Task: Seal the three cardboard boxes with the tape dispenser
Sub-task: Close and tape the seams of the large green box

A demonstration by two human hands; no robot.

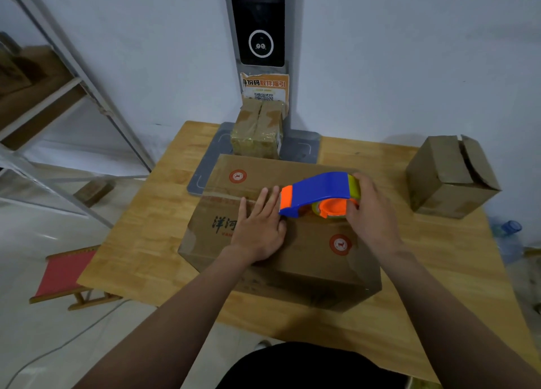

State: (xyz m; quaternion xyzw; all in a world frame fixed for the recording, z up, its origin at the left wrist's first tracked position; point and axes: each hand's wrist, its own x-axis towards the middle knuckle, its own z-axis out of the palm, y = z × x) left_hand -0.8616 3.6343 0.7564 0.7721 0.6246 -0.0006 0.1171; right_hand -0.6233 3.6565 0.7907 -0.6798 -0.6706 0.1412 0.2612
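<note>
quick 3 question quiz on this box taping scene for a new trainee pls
1. True or false: the tape dispenser is held in the right hand.
2. Which box shows flaps not lying flat? A) the large box under the hands B) the small box at the table's right edge C) the tape-wrapped box at the back
3. Fill in: the left hand lies ____ on top of the large box.

Key
1. True; its grip closes on the roll end.
2. B; its top flaps gape along the seam.
3. Flat, palm down, fingers beside the dispenser's orange nose.
</note>
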